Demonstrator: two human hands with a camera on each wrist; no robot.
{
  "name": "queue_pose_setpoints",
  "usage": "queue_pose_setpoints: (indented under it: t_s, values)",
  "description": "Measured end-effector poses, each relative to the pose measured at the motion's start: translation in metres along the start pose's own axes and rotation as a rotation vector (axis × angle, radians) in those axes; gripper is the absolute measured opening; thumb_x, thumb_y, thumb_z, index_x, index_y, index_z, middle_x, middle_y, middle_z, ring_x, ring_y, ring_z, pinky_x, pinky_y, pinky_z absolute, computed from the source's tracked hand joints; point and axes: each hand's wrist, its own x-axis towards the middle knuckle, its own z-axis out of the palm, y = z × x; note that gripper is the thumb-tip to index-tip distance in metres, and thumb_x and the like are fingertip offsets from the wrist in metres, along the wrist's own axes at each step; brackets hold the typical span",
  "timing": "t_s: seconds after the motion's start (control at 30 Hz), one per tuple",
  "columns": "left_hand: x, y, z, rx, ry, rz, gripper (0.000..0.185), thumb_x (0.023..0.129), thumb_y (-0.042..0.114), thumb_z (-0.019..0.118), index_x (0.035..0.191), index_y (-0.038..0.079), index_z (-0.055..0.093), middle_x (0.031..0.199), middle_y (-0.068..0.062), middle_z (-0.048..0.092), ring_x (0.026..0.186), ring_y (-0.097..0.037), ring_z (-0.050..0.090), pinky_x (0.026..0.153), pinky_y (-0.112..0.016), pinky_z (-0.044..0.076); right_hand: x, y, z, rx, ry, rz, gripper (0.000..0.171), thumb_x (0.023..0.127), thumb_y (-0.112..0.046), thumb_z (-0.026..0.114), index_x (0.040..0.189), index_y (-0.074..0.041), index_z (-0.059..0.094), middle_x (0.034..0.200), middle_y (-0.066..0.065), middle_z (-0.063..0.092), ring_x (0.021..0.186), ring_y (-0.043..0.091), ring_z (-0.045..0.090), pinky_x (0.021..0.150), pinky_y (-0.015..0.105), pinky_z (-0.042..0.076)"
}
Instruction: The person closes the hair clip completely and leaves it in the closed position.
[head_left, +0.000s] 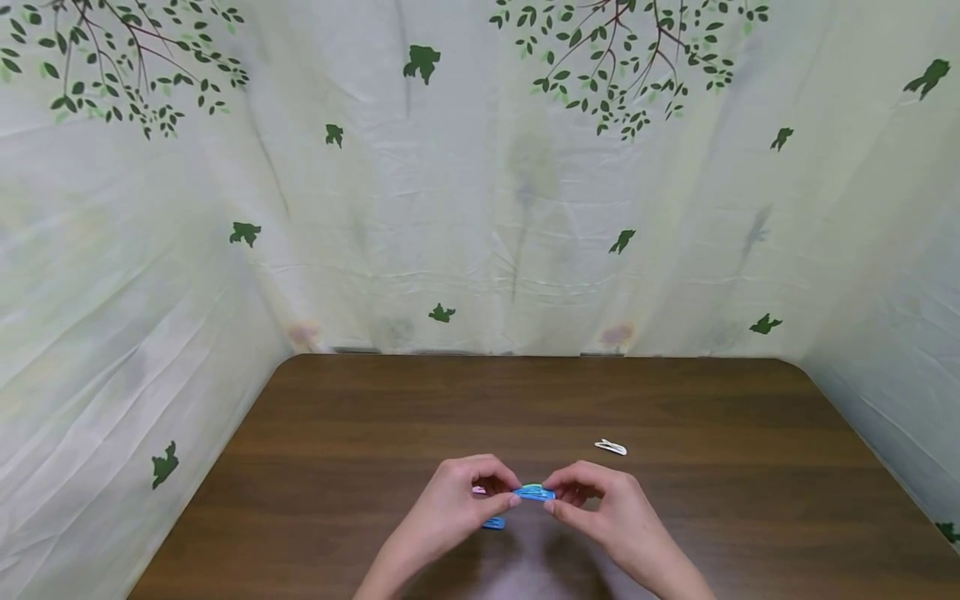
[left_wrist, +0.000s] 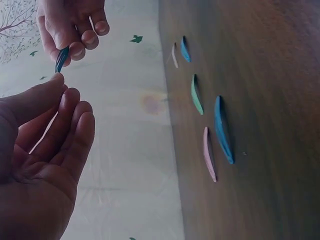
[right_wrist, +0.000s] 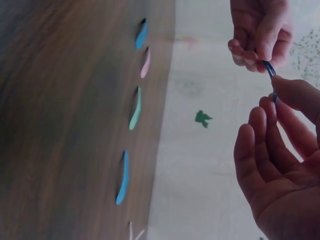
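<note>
**Blue hair clip held between both my hands**

I have a blue hair clip (head_left: 535, 492) pinched at both ends, low in the middle of the head view, lifted a little above the counter (head_left: 525, 400). My left hand (head_left: 457, 504) grips its left end between thumb and forefinger; my right hand (head_left: 600, 508) pinches the right end the same way. So both hands are clamped on the one clip, with the spare fingers loosely curled beneath.

From the left wrist view the clip (left_wrist: 61, 59) shows as a thin dark sliver at the upper left of the frame, running from my thumb tip up into the other hand's fingers. From the right wrist view it (right_wrist: 270, 70) sits at the upper right.

Other clips lie flat on the counter: a white one (head_left: 611, 447) to the right of my hands, well apart, and a second blue clip (head_left: 494, 522) just beneath my left hand. The left wrist view shows a pink one (left_wrist: 209, 155), a long blue one (left_wrist: 223, 131) and a green one (left_wrist: 196, 95) in a loose row.

To work the clip well, I judge the grip should stay right at the tips (the metal looks thin and springy), with even pressure from both sides so it bends in the middle rather than twisting or snapping out of my fingers.
</note>
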Motion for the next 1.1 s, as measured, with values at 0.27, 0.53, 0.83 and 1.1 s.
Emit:
queue_pose_setpoints:
  t_s: [0.27, 0.53, 0.83, 1.1]
  values:
    - [0.002, -0.007, 0.002, -0.004, -0.019, -0.027, 0.006, 0.087, 0.018, 0.077, 0.087, 0.020, 0.072, 0.081, 0.010, 0.065, 0.073, -0.008, 0.062, 0.070, -0.030, 0.055, 0.002, 0.009, 0.001, -0.013, -0.019, -0.012, 0.015, 0.085, -0.020, 0.079, 0.095, -0.026, 0.071, 0.085, -0.011, 0.068, 0.073, 0.011, 0.064, 0.070, 0.028, 0.053]
    - [0.009, -0.014, 0.000, 0.015, -0.072, -0.026, 0.006, 0.086, 0.012, 0.076, 0.085, 0.017, 0.072, 0.078, 0.010, 0.065, 0.072, -0.007, 0.062, 0.068, -0.029, 0.055, 0.009, 0.017, 0.000, -0.072, -0.058, -0.041, 0.016, 0.083, -0.016, 0.080, 0.094, -0.024, 0.071, 0.083, -0.013, 0.066, 0.073, 0.009, 0.062, 0.068, 0.029, 0.054]
    - [0.015, -0.026, 0.005, 0.049, -0.135, -0.036, 0.011, 0.083, 0.009, 0.077, 0.084, 0.017, 0.071, 0.076, 0.011, 0.064, 0.069, -0.005, 0.061, 0.065, -0.024, 0.053, 0.013, 0.030, -0.003, -0.119, -0.129, -0.076, 0.011, 0.085, -0.017, 0.078, 0.092, -0.022, 0.071, 0.079, -0.014, 0.064, 0.071, 0.006, 0.060, 0.064, 0.025, 0.052]
    - [0.018, -0.037, 0.011, 0.063, -0.191, -0.032, 0.011, 0.082, 0.008, 0.078, 0.081, 0.017, 0.071, 0.073, 0.012, 0.062, 0.063, -0.004, 0.056, 0.058, -0.021, 0.049, 0.015, 0.043, -0.003, -0.148, -0.211, -0.065, 0.011, 0.085, -0.015, 0.078, 0.091, -0.020, 0.071, 0.078, -0.014, 0.063, 0.069, 0.004, 0.059, 0.061, 0.024, 0.051]
